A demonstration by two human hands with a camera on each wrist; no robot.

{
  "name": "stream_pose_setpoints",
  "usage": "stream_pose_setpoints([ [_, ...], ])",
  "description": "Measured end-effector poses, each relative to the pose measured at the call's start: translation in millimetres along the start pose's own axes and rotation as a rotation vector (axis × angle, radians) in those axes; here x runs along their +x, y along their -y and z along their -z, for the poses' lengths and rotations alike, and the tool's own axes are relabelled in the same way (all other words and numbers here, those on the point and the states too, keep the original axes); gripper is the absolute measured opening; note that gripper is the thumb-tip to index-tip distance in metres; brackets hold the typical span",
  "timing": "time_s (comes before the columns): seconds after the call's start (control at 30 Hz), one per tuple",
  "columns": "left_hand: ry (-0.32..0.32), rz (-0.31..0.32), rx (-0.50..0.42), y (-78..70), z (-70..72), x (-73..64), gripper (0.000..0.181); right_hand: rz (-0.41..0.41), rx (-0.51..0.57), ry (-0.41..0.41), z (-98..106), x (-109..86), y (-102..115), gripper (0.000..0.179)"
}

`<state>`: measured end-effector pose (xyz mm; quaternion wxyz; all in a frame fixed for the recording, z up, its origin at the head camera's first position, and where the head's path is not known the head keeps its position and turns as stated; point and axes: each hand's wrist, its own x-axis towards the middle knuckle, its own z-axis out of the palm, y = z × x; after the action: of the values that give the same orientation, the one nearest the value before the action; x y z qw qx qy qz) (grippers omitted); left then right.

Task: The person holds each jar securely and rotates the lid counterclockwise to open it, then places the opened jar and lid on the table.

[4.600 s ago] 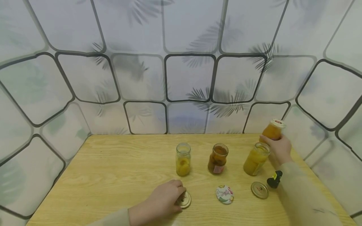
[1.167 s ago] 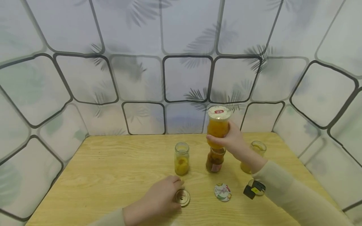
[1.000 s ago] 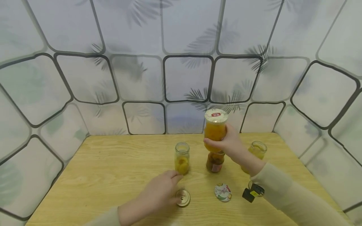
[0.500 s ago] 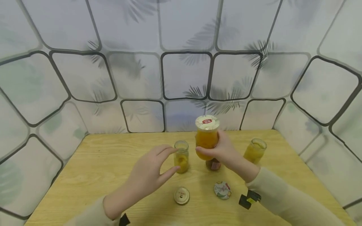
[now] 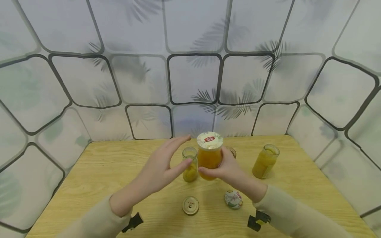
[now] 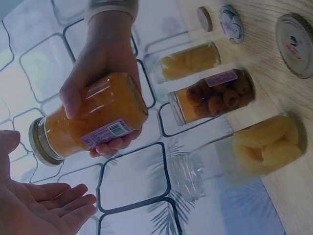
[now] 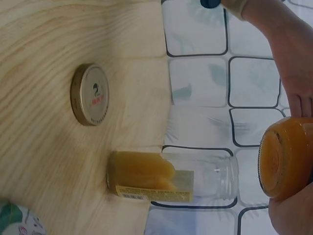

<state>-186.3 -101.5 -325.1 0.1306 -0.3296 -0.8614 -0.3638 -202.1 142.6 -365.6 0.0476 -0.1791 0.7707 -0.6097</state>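
My right hand (image 5: 235, 168) grips a glass jar of orange preserved fruit (image 5: 209, 158) by its side, raised over the table. A white lid with a red label (image 5: 210, 140) caps it. Beside that lid is my left hand (image 5: 157, 168), fingers and thumb spread apart, holding nothing. In the left wrist view, the left hand (image 6: 44, 205) shows its palm just off the lidded end of the jar (image 6: 100, 112). Behind the held jar stands an uncapped jar of yellow fruit halves (image 5: 189, 172), partly covered by it.
A dark fruit jar (image 6: 215, 95), mostly hidden behind the right hand in the head view, stands uncapped. Farther right is another open yellow jar (image 5: 266, 162). Nearer lie a gold lid (image 5: 190, 205) and a patterned lid (image 5: 233, 199); a third lid (image 6: 204, 18) shows in the left wrist view.
My right hand has brought the orange jar from the far right to the middle, lowering it lately. The left hand has left the gold lid and risen beside the jar.
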Motion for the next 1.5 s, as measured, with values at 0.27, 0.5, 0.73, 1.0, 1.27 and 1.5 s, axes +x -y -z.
stream_pose_setpoints([
  [0.27, 0.100, 0.069, -0.142, -0.6, -1.3, 17.5, 0.060, 0.006, 0.026, 0.023, -10, -2.1, -7, 0.069],
  [0.5, 0.175, 0.076, -0.332, 8.2, 0.2, 30.0, 0.063, 0.001, 0.133, 0.052, -17, -3.3, -12, 0.082],
  [0.73, 0.331, 0.019, -0.558, 21.6, 4.5, 40.9, 0.075, 0.055, 0.190, 0.129, -24, -3.8, -18, 0.076],
  [1.0, 0.562, -0.146, -0.718, 32.0, 7.6, 50.1, 0.085, 0.148, 0.320, 0.343, -31, -2.9, -18, 0.068],
  [1.27, 0.642, -0.201, -0.745, 28.7, 10.4, 48.8, 0.078, 0.143, 0.253, 0.347, -35, -4.4, -19, 0.069],
  [1.5, 0.608, -0.190, -0.707, 29.1, 11.3, 43.9, 0.070, 0.172, 0.276, 0.348, -41, -6.5, -20, 0.069],
])
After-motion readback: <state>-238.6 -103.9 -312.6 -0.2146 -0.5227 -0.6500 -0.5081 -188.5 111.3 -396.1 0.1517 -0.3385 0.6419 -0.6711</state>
